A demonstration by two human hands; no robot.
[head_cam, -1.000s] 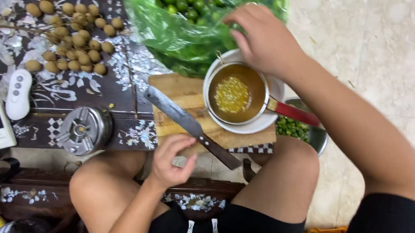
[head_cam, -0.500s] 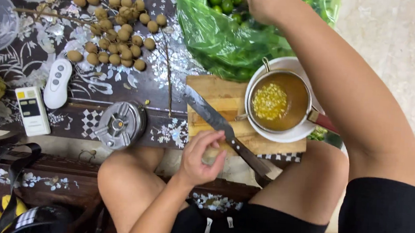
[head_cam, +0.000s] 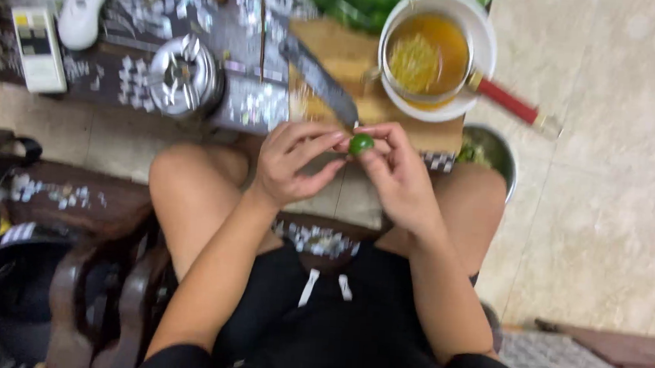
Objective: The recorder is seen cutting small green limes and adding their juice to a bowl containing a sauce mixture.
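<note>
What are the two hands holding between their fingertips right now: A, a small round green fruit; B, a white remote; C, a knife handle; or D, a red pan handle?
A: the left hand and right hand meet around a small round green fruit, pinched between their fingertips above the lap.

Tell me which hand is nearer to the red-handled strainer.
Right. The right hand sits just below the red-handled strainer, pinching a small green fruit; the left hand is further left.

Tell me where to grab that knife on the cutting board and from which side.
Grip the knife by its handle end, coming from the near side where the hands are. The blade runs diagonally across the cutting board, and its near end lies by the fingers. The handle itself is hidden behind them, so go slowly, probably with the right hand.
</note>
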